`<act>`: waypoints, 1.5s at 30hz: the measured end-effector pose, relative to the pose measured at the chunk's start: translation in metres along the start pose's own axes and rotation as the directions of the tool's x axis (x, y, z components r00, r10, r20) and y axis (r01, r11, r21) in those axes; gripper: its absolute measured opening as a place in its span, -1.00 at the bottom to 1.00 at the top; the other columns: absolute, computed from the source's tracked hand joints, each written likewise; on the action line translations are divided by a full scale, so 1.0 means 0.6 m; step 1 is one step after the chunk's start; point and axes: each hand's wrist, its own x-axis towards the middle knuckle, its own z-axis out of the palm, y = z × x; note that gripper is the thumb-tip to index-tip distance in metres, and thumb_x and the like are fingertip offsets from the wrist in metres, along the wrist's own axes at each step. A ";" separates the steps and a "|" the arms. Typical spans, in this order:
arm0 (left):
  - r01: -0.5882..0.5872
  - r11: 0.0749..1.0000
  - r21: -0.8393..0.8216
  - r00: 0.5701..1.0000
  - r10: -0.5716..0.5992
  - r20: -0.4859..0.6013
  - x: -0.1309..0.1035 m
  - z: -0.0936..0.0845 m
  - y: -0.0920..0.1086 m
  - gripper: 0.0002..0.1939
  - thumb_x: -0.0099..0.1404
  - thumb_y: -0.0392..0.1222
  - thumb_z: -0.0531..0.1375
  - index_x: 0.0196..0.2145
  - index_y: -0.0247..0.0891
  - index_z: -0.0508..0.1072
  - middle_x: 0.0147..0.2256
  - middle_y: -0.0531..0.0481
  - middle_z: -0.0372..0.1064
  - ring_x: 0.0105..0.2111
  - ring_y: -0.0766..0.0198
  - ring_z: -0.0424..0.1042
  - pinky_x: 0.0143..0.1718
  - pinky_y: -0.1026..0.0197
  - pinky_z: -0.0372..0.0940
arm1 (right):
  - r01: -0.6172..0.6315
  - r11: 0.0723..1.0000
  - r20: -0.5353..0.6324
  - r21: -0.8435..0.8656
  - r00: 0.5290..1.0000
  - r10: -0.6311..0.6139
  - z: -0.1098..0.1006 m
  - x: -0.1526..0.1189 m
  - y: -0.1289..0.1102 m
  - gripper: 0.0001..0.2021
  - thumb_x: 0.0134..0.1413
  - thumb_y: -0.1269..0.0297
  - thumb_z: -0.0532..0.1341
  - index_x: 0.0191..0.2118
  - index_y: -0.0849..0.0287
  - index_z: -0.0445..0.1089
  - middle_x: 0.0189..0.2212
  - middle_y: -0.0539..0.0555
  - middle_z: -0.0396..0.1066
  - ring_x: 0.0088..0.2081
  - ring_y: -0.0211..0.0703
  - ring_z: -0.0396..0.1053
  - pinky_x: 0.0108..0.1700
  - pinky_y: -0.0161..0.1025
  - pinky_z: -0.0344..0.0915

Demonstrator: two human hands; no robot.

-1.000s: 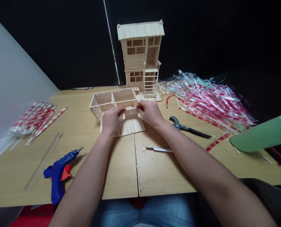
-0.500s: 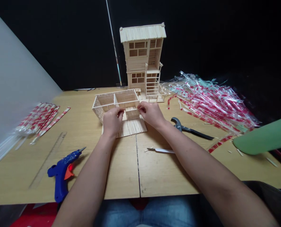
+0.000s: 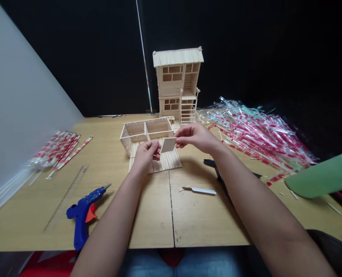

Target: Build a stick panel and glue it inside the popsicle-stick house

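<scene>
A small flat wooden panel (image 3: 168, 144) is held up between my two hands, in front of a roofless stick-built box (image 3: 127, 145) with a divider inside. My left hand (image 3: 147, 152) pinches the panel's left side. At its upper right edge are the closed fingers of my right hand (image 3: 195, 137). Beneath the hands lies a floor of pale sticks (image 3: 168, 161), joined to the box's front. A two-storey stick house (image 3: 171, 88) with a ladder and roof stands behind.
On the left are a blue glue gun (image 3: 84, 207), a clear ruler (image 3: 67, 196) and packed sticks (image 3: 55, 150). A white-handled knife (image 3: 201, 190), black cutters (image 3: 210, 163), plastic wrappers (image 3: 263, 134) and a green cylinder (image 3: 321, 175) lie right.
The panel has come up from the box's front opening and is now tilted between both hands. My right hand has opened out slightly around its edge. The camera view has shifted a little.
</scene>
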 end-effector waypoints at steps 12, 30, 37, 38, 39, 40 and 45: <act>0.520 0.667 -0.533 0.828 -0.240 0.507 -0.047 0.046 0.016 -0.86 0.36 -0.36 0.18 -0.25 -0.49 0.53 -0.44 -0.11 0.44 -0.51 0.44 0.43 -0.50 0.49 0.35 | 0.160 0.978 0.033 0.132 0.986 -0.166 -0.008 0.000 0.000 -0.79 -0.11 0.26 0.47 -0.32 0.21 0.56 -0.42 0.00 0.53 -0.40 -0.31 0.42 -0.29 -0.32 0.37; 0.427 0.631 -0.647 0.903 -0.262 0.340 -0.043 0.046 0.041 -0.85 0.37 -0.47 0.12 -0.27 -0.42 0.48 -0.45 -0.01 0.43 -0.57 0.49 0.43 -0.54 0.55 0.38 | 0.261 0.965 -0.198 0.031 0.948 -0.250 -0.001 -0.002 -0.027 -0.57 0.00 0.21 0.41 0.00 0.22 0.45 -0.34 0.06 0.54 -0.32 -0.25 0.48 -0.23 -0.28 0.43; 0.251 0.728 -0.638 0.967 -0.219 0.130 -0.076 0.027 0.067 -0.95 0.29 -0.41 0.24 -0.34 -0.35 0.49 -0.47 0.04 0.44 -0.53 0.50 0.44 -0.52 0.56 0.37 | 0.351 0.886 -0.504 -0.303 0.730 -0.462 0.009 -0.043 -0.110 -0.73 0.26 0.12 0.23 -0.01 0.12 0.38 -0.38 -0.04 0.47 -0.36 -0.32 0.46 -0.31 -0.37 0.42; 0.216 0.742 -0.635 0.974 -0.206 0.091 -0.090 0.022 0.068 -0.95 0.26 -0.41 0.27 -0.35 -0.34 0.50 -0.47 0.05 0.44 -0.53 0.50 0.44 -0.52 0.57 0.37 | 0.375 0.862 -0.516 -0.341 0.691 -0.505 0.015 -0.053 -0.124 -0.76 0.27 0.13 0.22 -0.03 0.11 0.38 -0.37 -0.04 0.47 -0.36 -0.32 0.47 -0.32 -0.39 0.41; 0.185 0.754 -0.630 0.979 -0.197 0.052 -0.106 0.017 0.068 -0.94 0.22 -0.40 0.31 -0.37 -0.33 0.50 -0.47 0.06 0.44 -0.53 0.51 0.44 -0.52 0.57 0.36 | 0.407 0.832 -0.526 -0.376 0.646 -0.553 0.021 -0.064 -0.140 -0.79 0.28 0.16 0.22 -0.05 0.11 0.39 -0.37 -0.05 0.46 -0.36 -0.34 0.47 -0.33 -0.41 0.40; 0.162 0.762 -0.627 0.981 -0.194 0.017 -0.124 0.012 0.065 -0.93 0.19 -0.39 0.34 -0.38 -0.32 0.51 -0.47 0.07 0.45 -0.53 0.51 0.44 -0.52 0.57 0.36 | 0.442 0.798 -0.531 -0.409 0.596 -0.602 0.028 -0.076 -0.155 -0.83 0.29 0.21 0.22 -0.07 0.12 0.39 -0.36 -0.05 0.46 -0.38 -0.36 0.47 -0.36 -0.43 0.39; 0.057 0.821 -0.567 0.961 -0.200 -0.192 -0.224 -0.005 0.020 -0.72 -0.04 -0.24 0.50 -0.37 -0.32 0.54 -0.46 0.08 0.47 -0.55 0.51 0.40 -0.53 0.55 0.34 | 0.519 0.618 -0.540 -0.590 0.315 -0.780 0.066 -0.134 -0.223 -0.87 0.31 0.40 0.15 -0.22 0.12 0.44 -0.23 -0.08 0.42 -0.44 -0.44 0.47 -0.52 -0.48 0.29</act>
